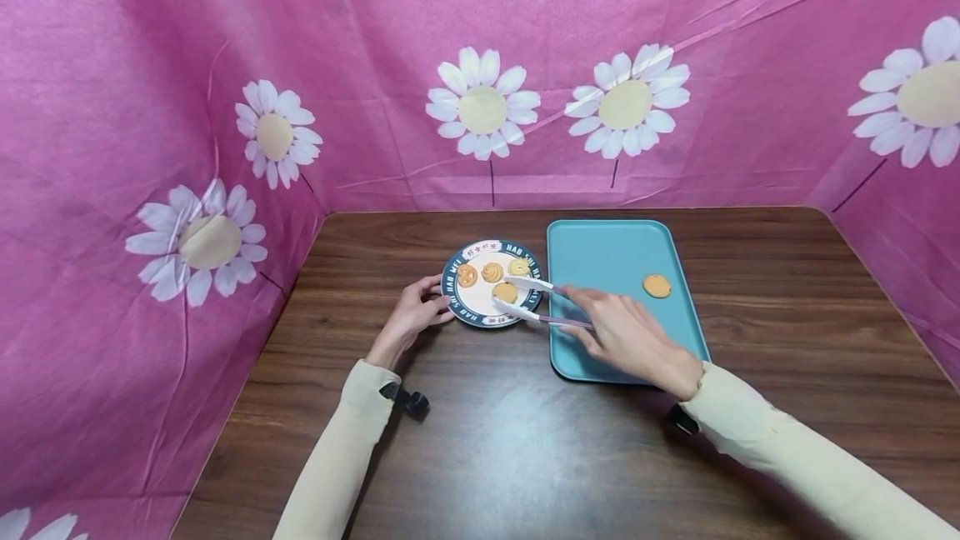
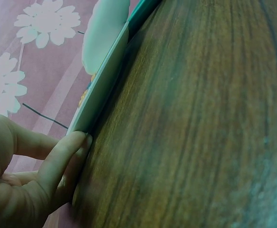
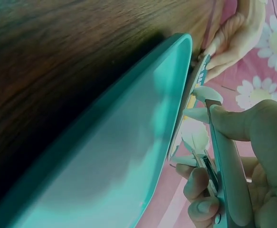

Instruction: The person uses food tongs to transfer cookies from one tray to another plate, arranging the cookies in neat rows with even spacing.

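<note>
My left hand (image 1: 411, 313) pinches the left rim of a round plate (image 1: 454, 305) with a dark lettered border; the left wrist view shows thumb and fingers at its edge. Tongs (image 1: 558, 321) with white tips are gripped in my right hand (image 1: 626, 336) and reach over the plate from the right. Their tips stand apart at a round cookie (image 1: 505, 292), one on its far side and one on its near side. Behind it on the plate lie a pretzel-shaped cookie (image 1: 467, 276), a swirled cookie (image 1: 492, 272) and a pale yellow cookie (image 1: 518, 267).
Right of the plate, close beside it, a blue-green tray (image 1: 600, 248) lies under my right hand. Another round cookie (image 1: 657, 286) rests on the tray's right part. Pink flowered cloth (image 1: 555, 165) hangs behind the brown wooden table (image 1: 780, 315).
</note>
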A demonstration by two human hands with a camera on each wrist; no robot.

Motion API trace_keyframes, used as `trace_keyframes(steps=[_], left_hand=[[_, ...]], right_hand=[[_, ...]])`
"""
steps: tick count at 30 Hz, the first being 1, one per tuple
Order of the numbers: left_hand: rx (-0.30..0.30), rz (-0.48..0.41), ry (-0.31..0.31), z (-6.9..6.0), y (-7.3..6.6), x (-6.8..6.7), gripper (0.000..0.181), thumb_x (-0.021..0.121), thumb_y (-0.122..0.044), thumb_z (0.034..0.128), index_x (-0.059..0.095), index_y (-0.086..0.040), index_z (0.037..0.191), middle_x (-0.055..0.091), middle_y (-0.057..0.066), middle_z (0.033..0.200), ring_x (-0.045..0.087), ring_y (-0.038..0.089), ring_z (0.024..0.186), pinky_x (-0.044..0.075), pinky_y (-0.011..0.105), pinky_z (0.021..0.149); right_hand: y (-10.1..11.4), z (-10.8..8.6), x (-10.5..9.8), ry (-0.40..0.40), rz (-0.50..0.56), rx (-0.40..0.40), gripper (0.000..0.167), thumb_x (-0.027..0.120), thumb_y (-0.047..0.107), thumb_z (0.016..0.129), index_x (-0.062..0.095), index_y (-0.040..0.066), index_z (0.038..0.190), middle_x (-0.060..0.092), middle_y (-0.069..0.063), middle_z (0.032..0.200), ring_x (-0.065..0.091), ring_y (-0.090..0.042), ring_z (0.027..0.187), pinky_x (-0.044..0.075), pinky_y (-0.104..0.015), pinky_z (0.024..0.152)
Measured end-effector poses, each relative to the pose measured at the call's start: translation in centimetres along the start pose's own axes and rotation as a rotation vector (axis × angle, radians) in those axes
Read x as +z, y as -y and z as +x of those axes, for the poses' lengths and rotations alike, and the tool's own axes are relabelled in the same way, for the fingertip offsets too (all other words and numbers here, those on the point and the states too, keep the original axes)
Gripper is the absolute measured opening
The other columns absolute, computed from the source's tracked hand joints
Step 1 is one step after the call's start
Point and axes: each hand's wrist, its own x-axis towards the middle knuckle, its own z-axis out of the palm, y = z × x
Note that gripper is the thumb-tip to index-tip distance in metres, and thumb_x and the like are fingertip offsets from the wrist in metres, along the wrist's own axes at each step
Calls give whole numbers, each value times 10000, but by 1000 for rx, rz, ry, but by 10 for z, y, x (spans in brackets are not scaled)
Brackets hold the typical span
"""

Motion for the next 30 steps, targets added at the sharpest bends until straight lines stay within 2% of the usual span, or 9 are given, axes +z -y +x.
trace_keyframes(steps=[6,12,18,30], left_hand=[[2,-21,2,1,1,1,546,559,73,998,477,-9,1532,514,175,1257,636,168,979,659,183,806],[12,-27,11,0,1,1,544,558,74,1003,468,3,1535,503,193,1286,634,179,996,663,203,835],[6,-20,11,-1,0,0,541,560,68,1006,472,-4,1535,508,183,1274,634,161,971,658,181,808],[8,-33,9,3,2,-1,554,558,84,994,471,-3,1535,511,158,1236,631,154,954,649,157,774]], right_hand=[[5,5,0,18,9,-8,574,705,398,990,578,110,1471,740,-118,1245,475,-85,552,378,-196,410],[7,11,0,62,22,-6,574,677,415,1007,569,101,1475,726,-112,1270,444,-74,513,353,-195,371],[9,14,1,60,19,-28,564,689,393,1003,581,81,1460,721,-143,1300,462,-76,528,380,-183,389],[10,20,2,104,47,-21,566,689,369,1008,571,57,1466,727,-139,1217,441,-67,513,336,-177,355]])
